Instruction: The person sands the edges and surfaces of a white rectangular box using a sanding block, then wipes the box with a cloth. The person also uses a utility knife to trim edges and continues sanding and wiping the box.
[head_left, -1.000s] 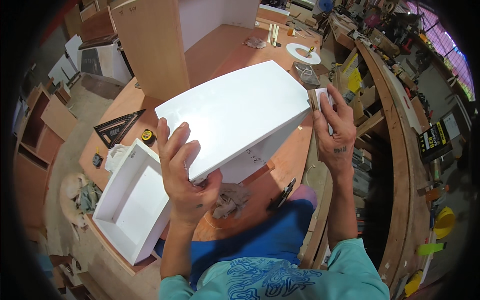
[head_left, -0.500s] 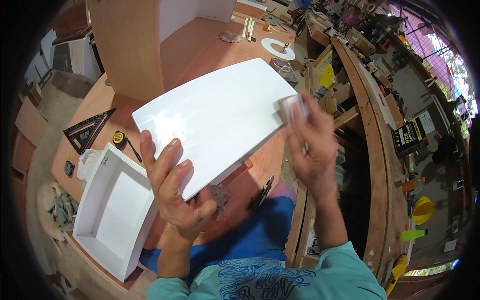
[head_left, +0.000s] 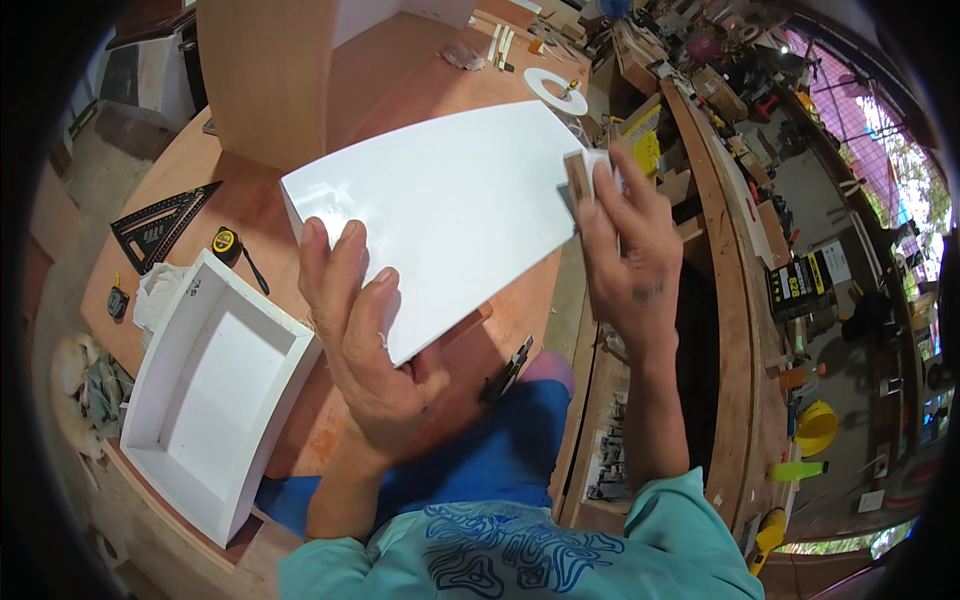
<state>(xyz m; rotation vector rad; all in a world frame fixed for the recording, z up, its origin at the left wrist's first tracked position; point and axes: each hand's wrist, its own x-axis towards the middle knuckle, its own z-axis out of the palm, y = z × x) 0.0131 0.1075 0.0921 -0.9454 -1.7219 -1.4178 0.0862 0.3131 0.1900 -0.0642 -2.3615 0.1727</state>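
Note:
A glossy white panel (head_left: pixel 470 210) with a curved far edge is held tilted above the wooden table. Wrapped around its near left corner is my left hand (head_left: pixel 365 330), fingers on the face and thumb underneath. My right hand (head_left: pixel 635 245) grips a small sanding block (head_left: pixel 580 180), with wood and grey edges showing, against the panel's right edge. Part of the block is hidden by my fingers. To the left of my left hand lies an open white drawer box (head_left: pixel 220 390). A utility knife (head_left: pixel 508 368) rests near my knee.
On the table (head_left: pixel 180 210) lie a black speed square (head_left: pixel 160 225), a yellow-black tape measure (head_left: pixel 227 243) and a roll of white edging tape (head_left: pixel 555 92). A wooden cabinet (head_left: pixel 265 80) stands at the back. A cluttered workbench (head_left: pixel 730 250) runs along the right.
The right hand and sanding block have shifted slightly up and right along the panel's edge, and the block has turned more upright. The panel has tilted a little; the view has shifted.

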